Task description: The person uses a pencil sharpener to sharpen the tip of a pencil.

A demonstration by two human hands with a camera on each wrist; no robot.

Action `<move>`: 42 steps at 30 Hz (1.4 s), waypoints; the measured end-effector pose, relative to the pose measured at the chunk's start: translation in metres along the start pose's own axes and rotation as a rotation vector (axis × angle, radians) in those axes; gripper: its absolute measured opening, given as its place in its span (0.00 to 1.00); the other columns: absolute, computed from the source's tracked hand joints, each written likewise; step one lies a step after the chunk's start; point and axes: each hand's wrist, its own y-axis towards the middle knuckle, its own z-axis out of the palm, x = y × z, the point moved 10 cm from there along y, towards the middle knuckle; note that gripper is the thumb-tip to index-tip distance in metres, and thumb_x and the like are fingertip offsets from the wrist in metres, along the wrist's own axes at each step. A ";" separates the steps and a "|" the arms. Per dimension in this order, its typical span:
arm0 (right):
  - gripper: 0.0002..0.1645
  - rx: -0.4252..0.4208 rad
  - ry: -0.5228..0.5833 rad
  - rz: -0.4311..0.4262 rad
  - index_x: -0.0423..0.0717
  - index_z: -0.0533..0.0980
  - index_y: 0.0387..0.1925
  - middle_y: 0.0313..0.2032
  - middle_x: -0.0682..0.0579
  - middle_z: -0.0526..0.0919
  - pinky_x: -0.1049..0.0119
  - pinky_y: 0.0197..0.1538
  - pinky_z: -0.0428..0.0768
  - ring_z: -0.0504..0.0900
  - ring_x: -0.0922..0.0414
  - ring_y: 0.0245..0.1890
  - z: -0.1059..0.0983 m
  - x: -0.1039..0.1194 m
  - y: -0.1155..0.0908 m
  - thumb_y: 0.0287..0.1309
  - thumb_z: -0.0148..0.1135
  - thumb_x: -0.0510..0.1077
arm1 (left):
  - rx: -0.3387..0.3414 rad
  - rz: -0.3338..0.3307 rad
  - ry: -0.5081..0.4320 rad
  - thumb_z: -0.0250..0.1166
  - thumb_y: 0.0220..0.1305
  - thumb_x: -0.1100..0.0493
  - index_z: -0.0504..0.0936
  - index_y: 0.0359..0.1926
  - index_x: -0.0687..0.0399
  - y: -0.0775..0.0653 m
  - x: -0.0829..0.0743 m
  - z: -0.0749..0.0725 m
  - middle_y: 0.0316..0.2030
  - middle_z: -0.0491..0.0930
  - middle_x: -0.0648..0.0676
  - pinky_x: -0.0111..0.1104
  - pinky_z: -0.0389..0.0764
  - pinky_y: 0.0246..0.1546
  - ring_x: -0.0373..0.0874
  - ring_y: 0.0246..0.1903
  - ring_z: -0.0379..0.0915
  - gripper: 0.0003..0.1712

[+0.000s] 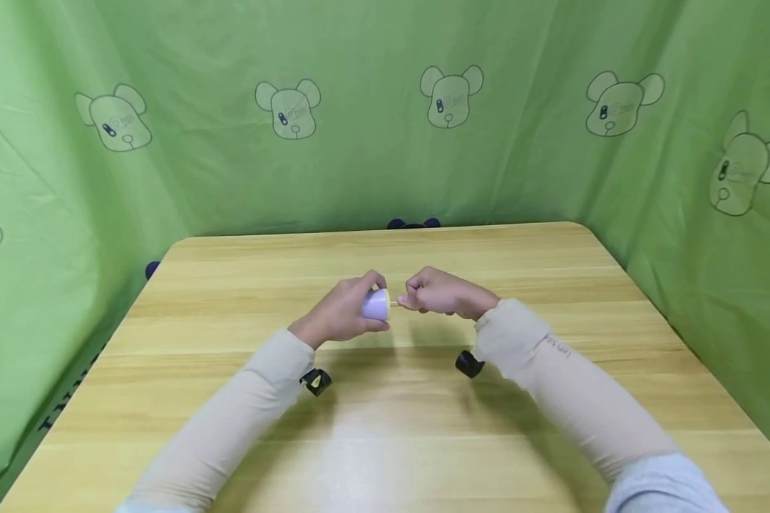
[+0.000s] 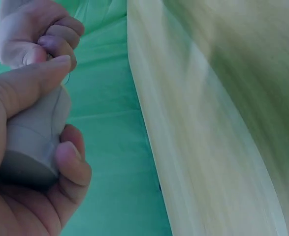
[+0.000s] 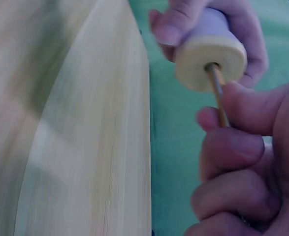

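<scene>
My left hand (image 1: 346, 306) grips a small lavender tapered cylinder (image 1: 375, 305) on its side, with fingers and thumb around it. Its cream end face (image 3: 191, 64) points toward my right hand (image 1: 445, 291) and has a round hole in the middle. A thin yellowish-brown stick (image 3: 216, 93) runs into that hole. My right thumb and index finger pinch the stick's outer part, the other fingers curled; its far end is hidden in the hand. In the left wrist view the cylinder looks grey, with a dark base (image 2: 26, 169) toward the palm. Both hands are above the table.
A light wood table (image 1: 372, 442) lies beneath both arms. Black wrist devices (image 1: 469, 364) hang under the sleeves. Green curtain (image 1: 359, 178) with printed bear heads surrounds the table's back and sides.
</scene>
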 end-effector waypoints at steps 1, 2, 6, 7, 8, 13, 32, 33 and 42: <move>0.21 -0.022 -0.025 -0.038 0.46 0.68 0.17 0.16 0.55 0.64 0.68 0.19 0.58 0.57 0.60 0.15 -0.001 0.003 0.000 0.67 0.58 0.44 | -0.002 -0.017 -0.017 0.77 0.50 0.57 0.69 0.52 0.56 0.000 0.002 0.000 0.39 0.77 0.58 0.33 0.79 0.31 0.49 0.35 0.75 0.32; 0.19 -0.052 -0.061 -0.088 0.45 0.71 0.19 0.17 0.56 0.67 0.68 0.20 0.61 0.59 0.60 0.15 -0.002 0.006 0.000 0.66 0.59 0.44 | -0.002 -0.035 -0.035 0.77 0.50 0.57 0.69 0.52 0.56 0.000 0.005 -0.001 0.39 0.77 0.58 0.34 0.80 0.31 0.49 0.35 0.75 0.32; 0.08 -0.264 -0.289 -0.299 0.46 0.81 0.28 0.25 0.57 0.79 0.62 0.33 0.73 0.72 0.60 0.24 -0.005 0.024 -0.009 0.62 0.65 0.44 | 0.012 -0.118 -0.085 0.77 0.51 0.55 0.69 0.53 0.54 -0.001 0.017 -0.002 0.41 0.76 0.58 0.35 0.80 0.31 0.49 0.35 0.75 0.32; 0.06 -0.346 -0.369 -0.349 0.47 0.82 0.30 0.27 0.57 0.81 0.58 0.38 0.72 0.74 0.59 0.27 -0.007 0.028 -0.014 0.61 0.66 0.45 | 0.015 -0.131 -0.091 0.76 0.51 0.55 0.68 0.53 0.54 0.000 0.019 -0.003 0.41 0.76 0.59 0.35 0.80 0.31 0.49 0.35 0.75 0.33; 0.06 -0.432 -0.446 -0.403 0.48 0.82 0.32 0.29 0.57 0.82 0.53 0.42 0.70 0.76 0.58 0.30 -0.007 0.033 -0.019 0.60 0.67 0.46 | 0.016 -0.142 -0.098 0.76 0.52 0.54 0.68 0.54 0.53 0.000 0.021 -0.004 0.42 0.77 0.59 0.35 0.80 0.30 0.49 0.35 0.76 0.33; 0.12 -0.880 -0.714 -0.682 0.46 0.78 0.34 0.26 0.52 0.81 0.45 0.40 0.63 0.78 0.51 0.29 -0.002 0.051 -0.046 0.66 0.59 0.50 | 0.040 -0.170 -0.163 0.76 0.53 0.53 0.67 0.55 0.51 0.003 0.022 -0.014 0.43 0.76 0.59 0.34 0.80 0.23 0.50 0.34 0.76 0.33; 0.05 -1.270 -0.873 -1.061 0.44 0.81 0.32 0.27 0.51 0.84 0.54 0.36 0.66 0.78 0.51 0.26 0.015 0.059 -0.066 0.62 0.63 0.42 | 0.142 -0.189 -0.288 0.76 0.52 0.57 0.68 0.52 0.52 0.001 0.023 -0.030 0.40 0.74 0.60 0.33 0.75 0.16 0.49 0.28 0.73 0.31; 0.05 -1.275 -0.864 -1.070 0.44 0.81 0.31 0.27 0.50 0.84 0.54 0.36 0.67 0.78 0.50 0.26 0.015 0.058 -0.066 0.61 0.63 0.42 | 0.146 -0.187 -0.291 0.76 0.52 0.57 0.68 0.52 0.52 0.001 0.023 -0.030 0.40 0.74 0.60 0.33 0.74 0.16 0.49 0.28 0.73 0.31; 0.17 -1.246 -0.768 -1.167 0.40 0.77 0.25 0.18 0.50 0.78 0.66 0.15 0.63 0.72 0.56 0.13 0.016 0.050 -0.069 0.67 0.58 0.46 | 0.172 -0.187 -0.285 0.76 0.51 0.58 0.69 0.52 0.52 0.001 0.014 -0.024 0.41 0.74 0.60 0.33 0.76 0.16 0.50 0.30 0.74 0.31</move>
